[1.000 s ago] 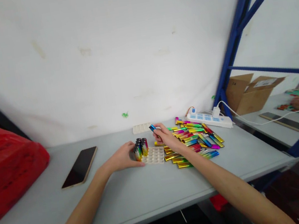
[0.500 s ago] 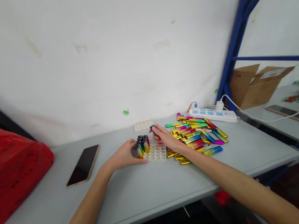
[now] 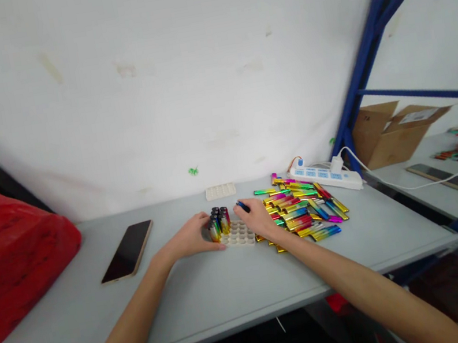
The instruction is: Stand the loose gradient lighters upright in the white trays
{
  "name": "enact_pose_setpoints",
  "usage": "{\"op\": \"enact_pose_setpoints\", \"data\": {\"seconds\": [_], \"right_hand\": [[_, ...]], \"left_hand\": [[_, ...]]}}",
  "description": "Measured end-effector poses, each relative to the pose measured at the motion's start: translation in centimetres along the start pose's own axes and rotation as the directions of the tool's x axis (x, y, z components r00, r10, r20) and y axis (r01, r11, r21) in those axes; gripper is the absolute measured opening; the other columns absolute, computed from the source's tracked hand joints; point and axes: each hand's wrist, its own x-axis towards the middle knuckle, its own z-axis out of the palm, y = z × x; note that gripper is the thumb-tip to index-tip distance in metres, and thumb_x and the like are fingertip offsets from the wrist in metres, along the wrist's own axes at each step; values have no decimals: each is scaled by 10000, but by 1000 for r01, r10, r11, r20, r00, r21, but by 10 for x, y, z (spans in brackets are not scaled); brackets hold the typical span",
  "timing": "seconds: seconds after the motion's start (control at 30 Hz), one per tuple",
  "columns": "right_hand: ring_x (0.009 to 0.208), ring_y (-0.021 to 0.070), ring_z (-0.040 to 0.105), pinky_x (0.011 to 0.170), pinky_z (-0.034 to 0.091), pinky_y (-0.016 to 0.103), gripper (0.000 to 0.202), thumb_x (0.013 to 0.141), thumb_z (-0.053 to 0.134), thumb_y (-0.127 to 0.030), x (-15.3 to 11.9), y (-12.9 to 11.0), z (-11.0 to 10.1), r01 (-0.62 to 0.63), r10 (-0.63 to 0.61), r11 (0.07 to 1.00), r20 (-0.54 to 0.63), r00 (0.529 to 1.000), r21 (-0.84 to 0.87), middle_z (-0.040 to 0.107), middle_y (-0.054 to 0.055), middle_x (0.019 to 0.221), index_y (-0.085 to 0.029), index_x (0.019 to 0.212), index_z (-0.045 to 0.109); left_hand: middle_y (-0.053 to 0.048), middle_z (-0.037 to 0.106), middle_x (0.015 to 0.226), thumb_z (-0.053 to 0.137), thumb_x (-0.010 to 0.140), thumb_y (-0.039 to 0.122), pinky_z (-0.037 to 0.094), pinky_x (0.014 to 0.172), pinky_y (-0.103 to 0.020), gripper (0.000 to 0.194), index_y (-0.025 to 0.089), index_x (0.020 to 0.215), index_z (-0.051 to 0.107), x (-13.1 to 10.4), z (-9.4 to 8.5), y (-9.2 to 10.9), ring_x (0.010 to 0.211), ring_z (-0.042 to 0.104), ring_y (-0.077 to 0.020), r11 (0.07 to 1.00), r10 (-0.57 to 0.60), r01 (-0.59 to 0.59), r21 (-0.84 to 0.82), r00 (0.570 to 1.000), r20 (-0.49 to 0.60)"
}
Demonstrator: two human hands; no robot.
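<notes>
And here at the cream tray (image 3: pixel 245 236), both hands are in the action! The left hand (image 3: pixel 196 235) curves round the tray's left end, thumb and fingers spread apart, the thumb lying by the near edge. Right inside that curve, a cluster of black-topped shiny tubes (image 3: pixel 224 222) stands upright in the tray's left part, while round hollows show across the right part.

Over to the right hand (image 3: pixel 258 217), above the tray's far right corner: thumb and fingers are pinching a dark blue piece (image 3: pixel 242 206), tilted, its lower end hard to make out. Just right of the tray sprawls a heap of metallic tubes (image 3: pixel 299 221) in gold, red, green, blue and pink, lying flat and crisscrossed.

Behind the tray, near the wall, sits a second pale tray (image 3: pixel 220 191). Well left of the tray lies a phone (image 3: pixel 127 252), dark screen up; beyond the heap, right and behind the tray, runs a white power strip (image 3: pixel 326 177).
</notes>
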Motion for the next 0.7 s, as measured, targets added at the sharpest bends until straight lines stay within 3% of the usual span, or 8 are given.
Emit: {"op": "enact_pose_setpoints", "data": {"seconds": [0.17, 0.3, 0.43, 0.6, 0.7], "right_hand": [[624, 143, 417, 612, 275, 278, 432, 976, 463, -558, 0, -2, -4, 37, -37, 999, 4, 999, -12, 464, -33, 618, -226, 701, 463], [674, 173, 489, 647, 343, 288, 396, 1038, 416, -551, -2, -3, -11, 63, -65, 998, 115, 991, 15, 535, -9, 700, -242, 803, 495], [801, 195, 521, 752, 405, 311, 381, 1051, 428, -524, -4, -3, -15, 220, -215, 975, 178, 960, -10, 576, 34, 828, -242, 805, 506], [607, 156, 457, 644, 323, 289, 446, 1057, 443, -538, -5, -3, -12, 221, -202, 973, 215, 956, -69, 527, -15, 645, -238, 729, 478], [592, 145, 509, 619, 310, 273, 437, 1047, 487, -534, -5, 0, -7, 206, -185, 977, 264, 947, -55, 606, -6, 654, -224, 742, 525]], "left_hand": [[-100, 713, 1069, 844, 593, 702, 546, 930, -400, 702, 177, 1048, 743, -1, 1, -2, 1019, 666, -327, 1000, 25, -25, -5, 1000, -10], [-106, 705, 1057, 842, 593, 713, 548, 916, -412, 712, 166, 1038, 740, -1, 2, -3, 1005, 669, -338, 999, 32, -32, 2, 999, -11], [-102, 706, 1061, 850, 581, 705, 544, 928, -417, 701, 177, 1029, 742, 0, 3, -4, 1007, 667, -336, 999, 34, -34, -13, 999, -27], [-105, 704, 1072, 860, 581, 689, 538, 940, -418, 693, 178, 1034, 741, 0, 3, -3, 1023, 657, -329, 999, 28, -28, -17, 999, -16], [-109, 703, 1082, 862, 588, 683, 539, 936, -416, 700, 176, 1053, 734, 0, 3, -4, 1034, 657, -334, 1000, 18, -18, -12, 1000, -5]]}}
